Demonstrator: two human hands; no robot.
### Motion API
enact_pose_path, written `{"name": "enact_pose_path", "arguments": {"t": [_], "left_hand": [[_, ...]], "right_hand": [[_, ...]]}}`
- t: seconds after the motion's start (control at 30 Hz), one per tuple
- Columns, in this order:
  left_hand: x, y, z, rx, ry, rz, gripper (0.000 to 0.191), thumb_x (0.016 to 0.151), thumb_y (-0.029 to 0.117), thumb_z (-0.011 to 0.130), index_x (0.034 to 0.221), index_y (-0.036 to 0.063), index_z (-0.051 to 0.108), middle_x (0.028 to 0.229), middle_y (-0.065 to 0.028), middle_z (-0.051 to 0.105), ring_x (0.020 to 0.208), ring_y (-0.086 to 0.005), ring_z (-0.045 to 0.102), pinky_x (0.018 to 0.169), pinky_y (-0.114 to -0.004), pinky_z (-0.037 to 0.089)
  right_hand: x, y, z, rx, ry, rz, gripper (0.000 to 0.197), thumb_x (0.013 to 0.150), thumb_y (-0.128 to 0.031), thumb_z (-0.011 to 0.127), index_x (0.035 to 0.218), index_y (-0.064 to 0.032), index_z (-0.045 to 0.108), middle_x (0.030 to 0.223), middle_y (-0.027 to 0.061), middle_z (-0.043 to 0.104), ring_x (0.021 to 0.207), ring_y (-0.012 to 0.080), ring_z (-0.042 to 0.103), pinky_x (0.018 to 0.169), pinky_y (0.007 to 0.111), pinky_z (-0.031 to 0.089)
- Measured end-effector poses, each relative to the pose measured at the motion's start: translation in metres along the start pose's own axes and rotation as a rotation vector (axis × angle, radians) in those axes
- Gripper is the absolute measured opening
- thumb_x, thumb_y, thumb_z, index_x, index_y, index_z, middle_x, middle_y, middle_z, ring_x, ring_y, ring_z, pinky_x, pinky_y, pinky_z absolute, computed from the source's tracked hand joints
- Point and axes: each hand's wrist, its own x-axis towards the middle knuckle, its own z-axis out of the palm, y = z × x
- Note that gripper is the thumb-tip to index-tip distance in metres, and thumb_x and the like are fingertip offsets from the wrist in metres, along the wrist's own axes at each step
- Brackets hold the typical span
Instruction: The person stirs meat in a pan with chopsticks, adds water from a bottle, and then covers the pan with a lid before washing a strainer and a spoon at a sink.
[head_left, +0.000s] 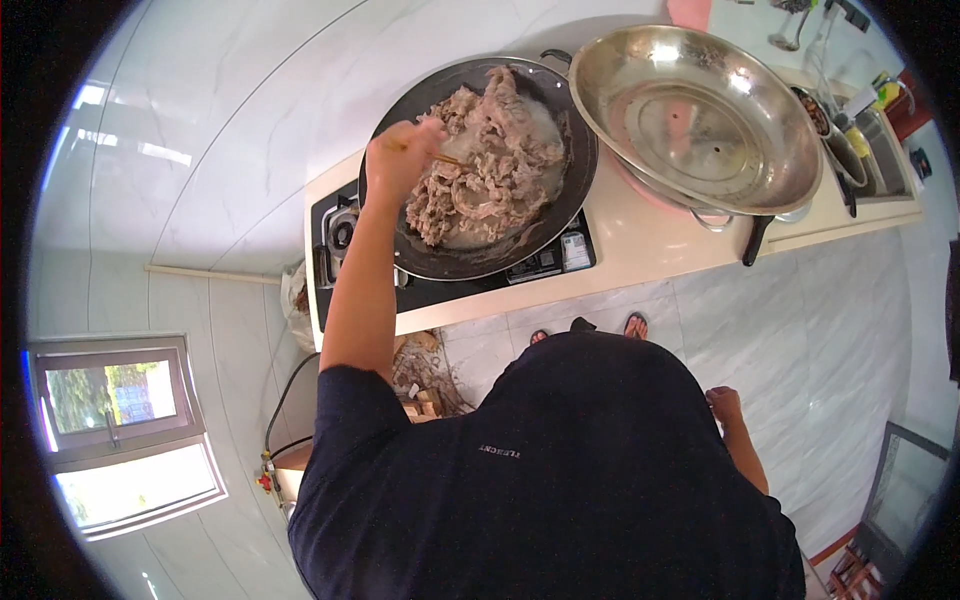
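My left hand is closed around thin wooden chopsticks, held over the left side of a large dark wok. Their tips reach into a heap of greyish-brown meat pieces lying in cloudy, pale liquid. The wok stands on a black gas stove and hides most of it. Low at my right side, clear of the counter, hangs my right hand with its fingers curled. Something small and whitish shows beside it, but whether the hand grips it is unclear.
A wide steel basin sits right of the wok, over a pink vessel; a black handle juts past the counter edge. Farther right are a pan and a sink. Firewood lies on the floor at left.
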Motion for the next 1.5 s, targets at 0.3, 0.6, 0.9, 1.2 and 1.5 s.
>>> {"name": "enact_pose_path", "arguments": {"t": [0.3, 0.6, 0.9, 1.2, 1.5], "left_hand": [[-0.032, -0.048, 0.02, 0.581, -0.277, 0.794, 0.023, 0.084, 0.03, 0.075, 0.095, 0.0094, 0.074, 0.088, -0.0102, 0.063, 0.079, -0.0326, 0.065, 0.066, -0.037, 0.053], [0.02, -0.063, 0.049, -0.287, 0.36, -0.123, 0.049, 0.098, 0.043, 0.06, 0.087, -0.0037, 0.072, 0.064, -0.01, 0.065, 0.049, -0.0203, 0.061, 0.047, -0.034, 0.049], [0.032, -0.074, 0.032, -0.448, 0.44, -0.357, 0.054, 0.103, 0.043, 0.048, 0.091, -0.0057, 0.067, 0.062, -0.0142, 0.064, 0.04, -0.0193, 0.052, 0.041, -0.032, 0.044], [0.025, -0.057, -0.004, -0.585, 0.469, -0.314, 0.047, 0.103, 0.041, 0.052, 0.098, -0.0035, 0.065, 0.071, -0.0141, 0.067, 0.048, -0.0193, 0.055, 0.042, -0.031, 0.043], [0.028, -0.059, -0.039, -0.311, 0.232, -0.154, 0.043, 0.096, 0.037, 0.066, 0.086, -0.0037, 0.069, 0.069, -0.008, 0.065, 0.054, -0.0153, 0.062, 0.05, -0.028, 0.051]], "right_hand": [[0.018, -0.009, 0.001, 0.093, -0.038, -0.066, 0.037, 0.085, -0.023, 0.067, 0.111, 0.0031, 0.065, 0.079, 0.0108, 0.069, 0.057, 0.0212, 0.069, 0.048, 0.034, 0.056], [0.017, -0.016, 0.0, 0.08, 0.017, -0.085, 0.035, 0.087, -0.021, 0.067, 0.113, 0.0014, 0.065, 0.082, 0.0123, 0.07, 0.059, 0.023, 0.069, 0.047, 0.033, 0.055], [0.008, 0.01, 0.009, -0.038, -0.045, 0.02, 0.032, 0.083, -0.021, 0.069, 0.108, -0.0001, 0.065, 0.081, 0.0109, 0.069, 0.059, 0.0225, 0.069, 0.049, 0.035, 0.057], [0.028, -0.022, 0.005, 0.098, -0.015, -0.096, 0.03, 0.086, -0.021, 0.067, 0.107, 0.0012, 0.067, 0.079, 0.0109, 0.068, 0.057, 0.0228, 0.069, 0.047, 0.034, 0.055], [0.033, -0.041, 0.003, 0.056, -0.027, -0.158, 0.03, 0.087, -0.021, 0.068, 0.108, 0.0015, 0.067, 0.08, 0.0114, 0.069, 0.057, 0.0222, 0.068, 0.048, 0.034, 0.056]]}}
